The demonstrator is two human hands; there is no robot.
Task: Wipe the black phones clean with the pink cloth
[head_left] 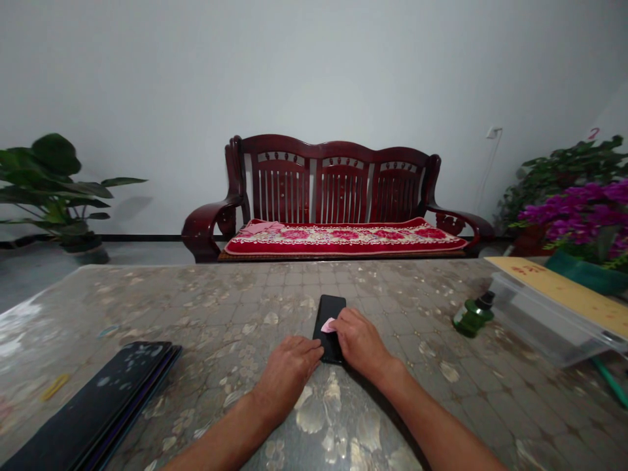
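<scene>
A black phone [330, 313] lies flat on the patterned table [206, 307], screen up, in the middle. My right hand [360, 343] rests on its right side, fingers pinched on a small pink cloth [328, 324] pressed to the screen. My left hand [289, 369] sits at the phone's near left edge, fingers curled and touching it, holding it down.
A dark flat folder or case [93, 409] lies at the near left. A green bottle [471, 316] lies on its side at the right, beside a clear plastic box [549, 320] with a yellow sheet on it. A wooden bench [338, 203] and potted plants stand beyond the table.
</scene>
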